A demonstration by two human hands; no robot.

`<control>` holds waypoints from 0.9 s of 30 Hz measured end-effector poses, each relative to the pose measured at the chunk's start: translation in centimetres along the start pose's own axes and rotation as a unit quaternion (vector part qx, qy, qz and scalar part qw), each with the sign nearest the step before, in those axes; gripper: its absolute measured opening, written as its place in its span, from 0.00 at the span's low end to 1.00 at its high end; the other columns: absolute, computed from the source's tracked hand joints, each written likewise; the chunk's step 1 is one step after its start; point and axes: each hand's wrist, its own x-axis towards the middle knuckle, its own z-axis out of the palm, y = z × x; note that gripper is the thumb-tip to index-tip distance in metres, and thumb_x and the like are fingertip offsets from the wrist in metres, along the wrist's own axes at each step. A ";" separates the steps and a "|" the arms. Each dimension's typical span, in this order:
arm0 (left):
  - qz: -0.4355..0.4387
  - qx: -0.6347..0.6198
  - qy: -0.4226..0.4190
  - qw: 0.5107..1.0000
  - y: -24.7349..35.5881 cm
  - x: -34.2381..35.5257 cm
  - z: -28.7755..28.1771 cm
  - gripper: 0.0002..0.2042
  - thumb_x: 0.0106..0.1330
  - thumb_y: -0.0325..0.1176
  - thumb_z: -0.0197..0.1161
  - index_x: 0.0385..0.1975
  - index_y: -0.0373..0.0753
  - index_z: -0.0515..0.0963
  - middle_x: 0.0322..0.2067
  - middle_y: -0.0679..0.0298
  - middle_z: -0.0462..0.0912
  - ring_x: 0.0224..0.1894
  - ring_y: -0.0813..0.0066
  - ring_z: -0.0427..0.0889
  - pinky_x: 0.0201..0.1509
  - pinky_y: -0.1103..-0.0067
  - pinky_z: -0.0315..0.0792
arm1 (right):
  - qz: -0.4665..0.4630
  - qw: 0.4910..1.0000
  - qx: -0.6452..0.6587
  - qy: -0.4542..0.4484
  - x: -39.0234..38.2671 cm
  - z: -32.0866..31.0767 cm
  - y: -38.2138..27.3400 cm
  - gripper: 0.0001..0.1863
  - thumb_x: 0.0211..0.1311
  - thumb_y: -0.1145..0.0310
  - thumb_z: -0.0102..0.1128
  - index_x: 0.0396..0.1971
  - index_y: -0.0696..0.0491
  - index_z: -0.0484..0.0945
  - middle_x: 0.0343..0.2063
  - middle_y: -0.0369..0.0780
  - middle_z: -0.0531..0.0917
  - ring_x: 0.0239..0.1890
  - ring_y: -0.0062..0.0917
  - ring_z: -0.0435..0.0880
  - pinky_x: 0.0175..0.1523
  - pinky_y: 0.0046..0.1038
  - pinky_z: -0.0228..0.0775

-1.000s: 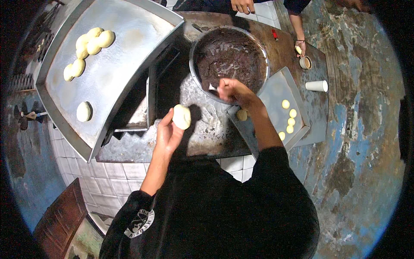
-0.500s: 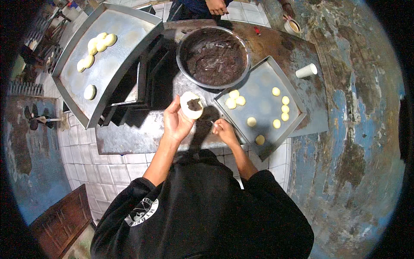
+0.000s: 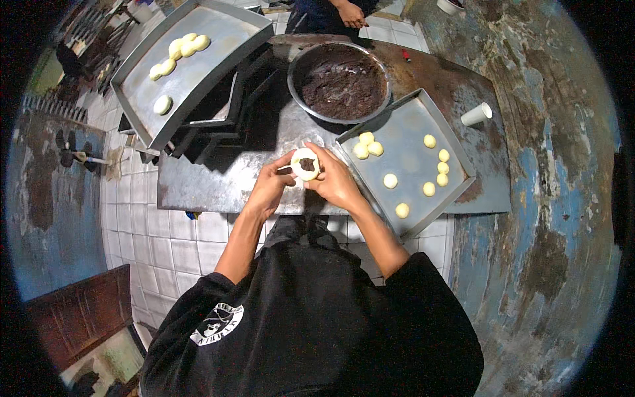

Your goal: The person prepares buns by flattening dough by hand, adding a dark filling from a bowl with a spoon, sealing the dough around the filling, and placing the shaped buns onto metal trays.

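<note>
Over the near edge of the metal table, my left hand [image 3: 268, 187] and my right hand [image 3: 336, 182] close around a piece of pale dough [image 3: 299, 173] from both sides. Dark brown filling [image 3: 308, 165] shows in its middle, with the dough forming a rim around it. Whether a slim tool is still in my right hand I cannot tell. Beyond my hands stands a wide metal bowl [image 3: 385, 106] of the same dark crumbly filling. To the right, a shallow metal tray [image 3: 403, 155] bears several small dough balls [image 3: 390, 180].
At the left, a larger tray [image 3: 142, 89] with several dough pieces [image 3: 175, 49] rests on stacked dark trays. A white cup [image 3: 476, 114] lies tipped at the table's right. A small red item [image 3: 406, 55] is behind the bowl. Another person's hand [image 3: 352, 13] hangs at the far edge.
My right hand has come up from beside the right tray to the dough, which both hands now hold. The dough's rim stands closer around the filling. The view has shifted slightly.
</note>
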 end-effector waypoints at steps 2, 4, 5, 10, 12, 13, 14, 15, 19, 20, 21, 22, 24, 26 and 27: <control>0.056 0.093 0.024 0.994 0.7 -1.8 -0.5 0.37 0.51 0.10 0.55 0.68 0.34 0.71 0.55 0.59 0.76 0.60 0.69 0.76 0.64 0.74 0.73 | -0.029 0.999 -0.019 0.006 -0.1 0.0 -2.7 0.35 0.56 0.74 0.73 0.66 0.55 0.71 0.60 0.46 0.79 0.59 0.33 0.82 0.59 0.32 0.80; 0.109 0.190 0.046 0.975 3.3 -4.0 0.5 0.35 0.51 0.09 0.64 0.64 0.39 0.77 0.57 0.59 0.71 0.59 0.68 0.77 0.68 0.71 0.73 | -0.064 0.995 0.028 0.064 -0.1 0.8 -4.3 0.24 0.57 0.73 0.72 0.54 0.60 0.81 0.51 0.52 0.85 0.49 0.38 0.88 0.55 0.32 0.79; 0.113 0.188 0.050 0.974 3.8 -4.5 0.4 0.35 0.51 0.09 0.64 0.64 0.39 0.77 0.57 0.59 0.71 0.59 0.68 0.77 0.68 0.71 0.73 | -0.068 0.996 0.026 0.060 -0.1 1.2 -4.2 0.24 0.57 0.73 0.72 0.54 0.60 0.81 0.51 0.52 0.85 0.49 0.38 0.88 0.55 0.32 0.79; 0.135 0.116 0.072 0.981 5.6 -6.4 -1.2 0.29 0.55 0.15 0.71 0.60 0.34 0.78 0.57 0.60 0.77 0.59 0.67 0.78 0.66 0.72 0.74 | -0.136 0.987 0.018 0.086 0.5 3.2 -6.3 0.19 0.61 0.73 0.68 0.53 0.59 0.82 0.53 0.49 0.85 0.53 0.38 0.86 0.58 0.32 0.77; 0.074 -0.027 0.052 0.996 6.5 -7.0 -2.6 0.30 0.55 0.14 0.70 0.62 0.31 0.76 0.58 0.57 0.80 0.59 0.67 0.79 0.64 0.73 0.74 | -0.145 0.988 -0.011 0.050 0.8 3.8 -7.9 0.26 0.57 0.71 0.72 0.58 0.56 0.80 0.60 0.48 0.80 0.62 0.38 0.80 0.66 0.34 0.70; 0.079 -0.028 0.052 0.995 6.7 -7.3 -3.4 0.30 0.55 0.14 0.70 0.62 0.31 0.76 0.58 0.57 0.80 0.59 0.67 0.79 0.64 0.73 0.74 | -0.149 0.988 -0.012 0.048 0.8 4.2 -8.5 0.26 0.57 0.71 0.72 0.58 0.56 0.80 0.60 0.48 0.80 0.62 0.38 0.80 0.66 0.34 0.70; 0.073 -0.047 0.047 0.995 6.9 -7.6 -4.1 0.31 0.54 0.13 0.70 0.62 0.30 0.75 0.58 0.56 0.80 0.58 0.68 0.79 0.64 0.74 0.74 | -0.156 0.986 -0.050 0.031 0.7 4.5 -9.0 0.29 0.56 0.70 0.73 0.60 0.56 0.78 0.62 0.48 0.78 0.64 0.38 0.78 0.67 0.35 0.69; 0.066 -0.066 0.041 0.995 7.0 -7.8 -4.8 0.32 0.53 0.12 0.70 0.62 0.29 0.75 0.58 0.56 0.80 0.57 0.70 0.80 0.64 0.76 0.74 | -0.163 0.983 -0.088 0.013 0.8 5.0 -9.5 0.32 0.55 0.70 0.74 0.62 0.55 0.76 0.64 0.48 0.77 0.66 0.38 0.76 0.68 0.35 0.67; 0.148 0.042 0.053 0.987 8.9 -9.2 -7.2 0.29 0.53 0.13 0.71 0.59 0.34 0.79 0.53 0.62 0.82 0.56 0.71 0.79 0.63 0.77 0.74 | -0.135 0.987 -0.006 0.088 2.3 8.7 -10.0 0.17 0.58 0.71 0.73 0.48 0.56 0.87 0.50 0.46 0.87 0.52 0.36 0.87 0.58 0.31 0.77; 0.164 0.076 0.074 0.981 9.7 -10.0 -7.4 0.26 0.54 0.15 0.72 0.57 0.35 0.81 0.51 0.63 0.83 0.56 0.71 0.79 0.61 0.78 0.75 | -0.126 0.983 0.030 0.130 2.5 9.9 -10.9 0.12 0.59 0.71 0.72 0.42 0.57 0.89 0.44 0.46 0.89 0.45 0.33 0.90 0.52 0.29 0.80; 0.168 0.075 0.077 0.980 9.8 -9.9 -8.3 0.26 0.54 0.15 0.72 0.57 0.35 0.81 0.51 0.63 0.83 0.56 0.71 0.79 0.61 0.78 0.75 | -0.129 0.983 0.029 0.127 2.8 10.9 -11.4 0.12 0.59 0.71 0.72 0.42 0.57 0.89 0.44 0.46 0.89 0.45 0.33 0.90 0.52 0.29 0.80; 0.205 0.065 0.096 0.972 9.6 -9.5 -9.4 0.25 0.55 0.17 0.72 0.57 0.33 0.81 0.52 0.62 0.82 0.56 0.70 0.80 0.61 0.77 0.74 | -0.086 0.985 0.077 0.127 3.1 11.9 -11.8 0.12 0.60 0.71 0.72 0.43 0.58 0.88 0.44 0.46 0.89 0.45 0.31 0.90 0.52 0.29 0.80; 0.236 -0.033 0.175 0.955 9.8 -9.7 -9.9 0.21 0.57 0.17 0.72 0.53 0.32 0.82 0.48 0.59 0.85 0.51 0.71 0.83 0.59 0.77 0.76 | -0.044 0.991 0.069 0.106 3.3 13.4 -13.9 0.15 0.60 0.73 0.71 0.47 0.59 0.86 0.45 0.47 0.89 0.46 0.32 0.90 0.52 0.30 0.81; 0.262 -0.143 0.193 0.935 9.5 -9.1 -11.1 0.16 0.62 0.19 0.70 0.50 0.30 0.81 0.49 0.53 0.85 0.50 0.69 0.84 0.59 0.75 0.76 | -0.089 0.990 0.042 0.102 3.5 15.5 -16.3 0.16 0.60 0.74 0.69 0.49 0.59 0.85 0.46 0.47 0.88 0.47 0.34 0.89 0.52 0.32 0.81; 0.268 -0.210 0.183 0.922 9.5 -9.0 -11.7 0.14 0.63 0.20 0.69 0.49 0.29 0.81 0.50 0.51 0.85 0.50 0.67 0.84 0.59 0.75 0.77 | -0.132 0.986 0.015 0.102 3.7 16.4 -16.9 0.17 0.61 0.76 0.67 0.51 0.59 0.84 0.46 0.48 0.88 0.48 0.36 0.89 0.51 0.34 0.81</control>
